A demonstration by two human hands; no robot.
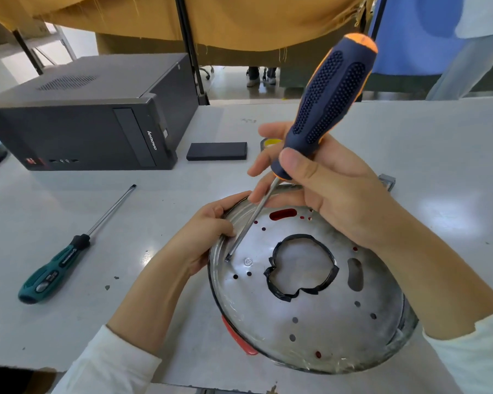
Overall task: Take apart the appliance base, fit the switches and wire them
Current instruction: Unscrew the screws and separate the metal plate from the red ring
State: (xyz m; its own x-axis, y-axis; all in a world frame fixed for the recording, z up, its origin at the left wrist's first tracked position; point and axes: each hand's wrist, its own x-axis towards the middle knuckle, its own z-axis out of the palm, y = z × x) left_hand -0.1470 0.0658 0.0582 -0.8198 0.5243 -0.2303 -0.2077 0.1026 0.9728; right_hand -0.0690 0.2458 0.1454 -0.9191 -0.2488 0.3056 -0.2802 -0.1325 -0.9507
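Observation:
The round metal appliance base (302, 317) lies bottom-up on the table, with a central hole edged in black tape and several small holes. My right hand (333, 191) grips a blue-and-orange screwdriver (329, 100) low on its handle. Its shaft slants down and left, and the tip sits on a screw (227, 259) near the base's left rim. My left hand (202, 237) holds that left rim, fingers curled over the edge, thumb beside the shaft.
A green-handled screwdriver (66, 258) lies on the white table to the left. A black computer tower (83, 118) lies at the back left, with a flat black box (217, 151) beside it. A small grey part (387, 181) sits behind my right wrist.

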